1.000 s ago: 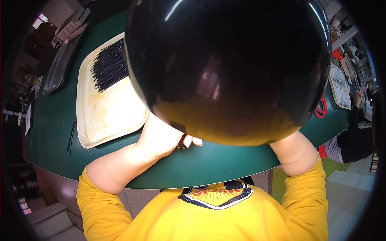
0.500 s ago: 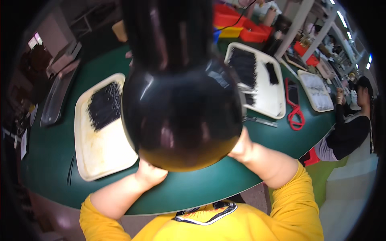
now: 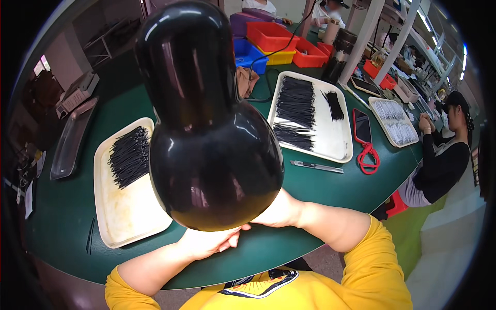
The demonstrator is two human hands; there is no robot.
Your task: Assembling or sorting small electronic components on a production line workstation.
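A glossy black gourd-shaped lamp hood covers the middle of the head view and hides much of both hands. Below its lower rim, my left hand shows curled fingers, closed; anything held in them is hidden. My right hand reaches under the hood from the right, close to the left one, its fingers out of sight. Left of the hood, a cream tray bears a heap of thin black wires. A second white tray behind my right hand holds several bundles of black wires.
A utility knife lies before the right tray, beside a phone with a red cord. Red bins and a blue bin stand at the back. A seated co-worker is at far right, near another tray.
The view has shifted, so the hood appears further left and more of the back shows. My hands have come closer together; curled fingers of the left one now show.
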